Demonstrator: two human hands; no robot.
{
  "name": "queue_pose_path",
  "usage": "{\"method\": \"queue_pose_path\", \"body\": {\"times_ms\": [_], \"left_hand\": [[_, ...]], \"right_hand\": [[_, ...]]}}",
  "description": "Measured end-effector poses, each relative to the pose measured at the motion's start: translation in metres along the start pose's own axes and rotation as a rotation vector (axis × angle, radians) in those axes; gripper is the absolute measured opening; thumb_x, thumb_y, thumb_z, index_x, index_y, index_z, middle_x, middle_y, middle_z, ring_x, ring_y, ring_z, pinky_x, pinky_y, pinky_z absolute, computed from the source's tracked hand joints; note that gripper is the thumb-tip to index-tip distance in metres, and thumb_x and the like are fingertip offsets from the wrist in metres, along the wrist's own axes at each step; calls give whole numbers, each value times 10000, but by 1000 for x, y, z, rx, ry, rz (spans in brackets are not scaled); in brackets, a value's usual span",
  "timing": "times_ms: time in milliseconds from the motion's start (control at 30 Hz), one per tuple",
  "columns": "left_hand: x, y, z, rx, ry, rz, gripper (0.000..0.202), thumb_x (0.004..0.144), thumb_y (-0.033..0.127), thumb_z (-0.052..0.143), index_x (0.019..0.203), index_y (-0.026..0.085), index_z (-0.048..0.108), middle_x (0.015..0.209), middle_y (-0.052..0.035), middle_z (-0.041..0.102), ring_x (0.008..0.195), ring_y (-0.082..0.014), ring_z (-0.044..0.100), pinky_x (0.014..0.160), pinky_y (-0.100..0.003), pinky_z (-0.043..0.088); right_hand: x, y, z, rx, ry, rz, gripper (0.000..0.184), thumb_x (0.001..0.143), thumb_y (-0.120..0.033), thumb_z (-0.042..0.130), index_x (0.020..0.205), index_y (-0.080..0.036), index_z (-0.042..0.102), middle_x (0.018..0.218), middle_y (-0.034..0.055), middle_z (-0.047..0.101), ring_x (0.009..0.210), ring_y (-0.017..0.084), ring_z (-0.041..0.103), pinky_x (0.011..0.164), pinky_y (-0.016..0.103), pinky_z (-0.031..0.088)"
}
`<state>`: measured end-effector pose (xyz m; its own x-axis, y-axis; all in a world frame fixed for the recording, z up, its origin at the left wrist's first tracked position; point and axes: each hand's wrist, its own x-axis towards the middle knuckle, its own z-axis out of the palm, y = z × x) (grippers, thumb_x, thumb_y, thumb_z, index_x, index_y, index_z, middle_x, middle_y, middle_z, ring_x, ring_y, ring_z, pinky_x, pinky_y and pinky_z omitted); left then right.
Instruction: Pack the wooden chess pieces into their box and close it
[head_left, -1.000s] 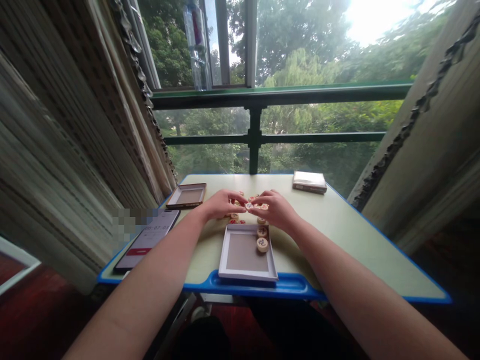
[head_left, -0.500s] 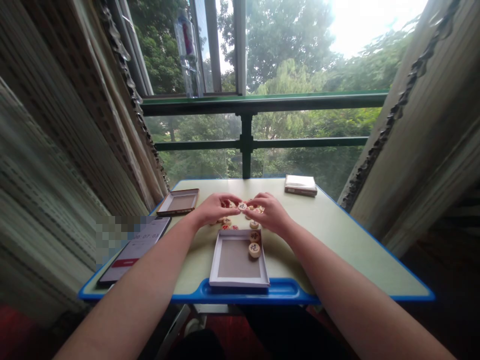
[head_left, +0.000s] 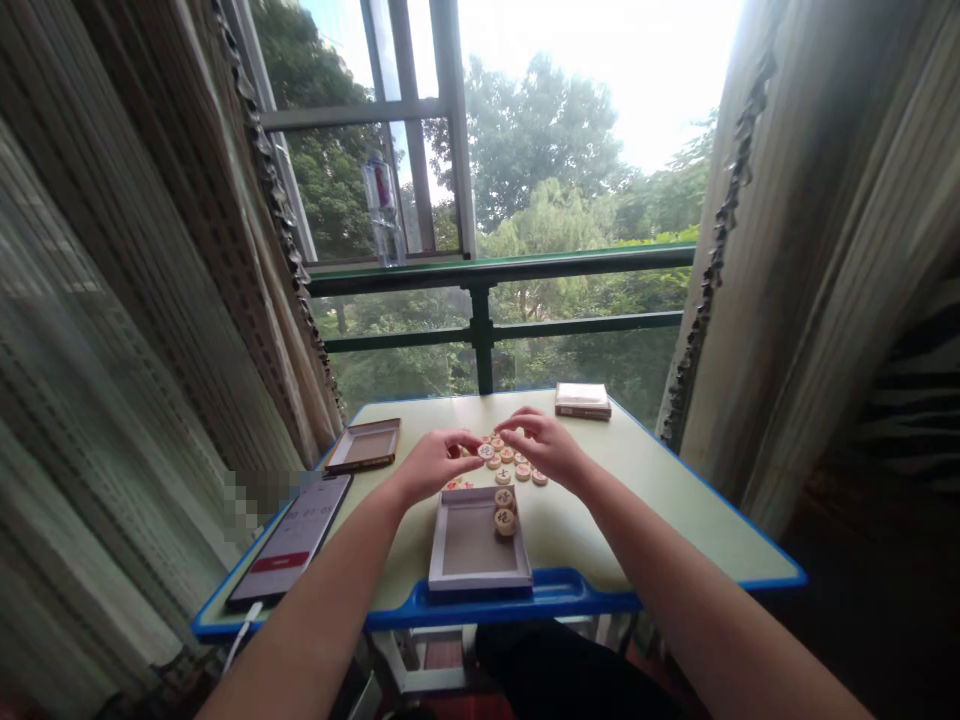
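Note:
Between its thumb and fingers, my left hand (head_left: 442,462) pinches a round Chinese chess piece (head_left: 486,453) with a dark character, raised beside the loose pieces. My right hand (head_left: 546,445) hovers just over the loose Chinese chess pieces (head_left: 523,471), fingers apart, with nothing seen in it. Several red- and dark-marked pieces lie on the table, partly hidden behind both hands. Nearer to me is a shallow white box (head_left: 436,560); two dark-marked pieces (head_left: 505,522) sit inside along its right wall.
Left of my hands, the box lid (head_left: 365,445) lies open side up. A phone (head_left: 292,540) with a cable rests at the table's left edge. A small box (head_left: 583,400) is at the back right. The table (head_left: 660,540) has a blue rim; a bottle (head_left: 383,210) stands by the window.
My right hand has let go of the piece that both hands touched and moved off to the right. The left hand keeps it. The camera view has tilted up.

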<state>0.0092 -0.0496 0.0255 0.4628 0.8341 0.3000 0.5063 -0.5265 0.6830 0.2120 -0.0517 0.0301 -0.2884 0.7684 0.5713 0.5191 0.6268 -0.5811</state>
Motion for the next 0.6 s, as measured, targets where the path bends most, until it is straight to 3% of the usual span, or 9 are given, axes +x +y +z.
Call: {"method": "queue_pose_path", "body": {"times_ms": [133,267,433,600], "left_hand": [[-29,8,3,101,-15,-18,312,697,391,592,901,171,677,813,-31,663,659,-133,530,606,-239,413],[-48,4,13,169,-132,-32,279,678,414,600,815,191,698,782,-23,659,721,-159,547,674,-254,412],[-47,4,15,332,-165,-24,302,603,450,651,788,222,724,862,-59,577,896,-220,500,811,-304,383],[-44,9,13,323,-254,-44,296,592,454,659,804,258,724,885,-48,529,941,-233,467,867,-330,343]], "right_hand": [[-32,-11,2,48,113,1,249,819,-338,494,871,-174,674,896,72,584,809,154,559,689,270,444],[-55,-4,17,35,48,109,225,808,-319,507,820,-164,669,844,62,601,830,165,559,744,286,440],[-54,7,27,-158,-42,145,219,805,-312,506,741,-169,660,830,65,600,818,171,538,793,317,412],[-49,11,29,-203,-71,174,196,802,-285,495,751,-166,643,822,58,592,812,164,533,762,297,412]]}}
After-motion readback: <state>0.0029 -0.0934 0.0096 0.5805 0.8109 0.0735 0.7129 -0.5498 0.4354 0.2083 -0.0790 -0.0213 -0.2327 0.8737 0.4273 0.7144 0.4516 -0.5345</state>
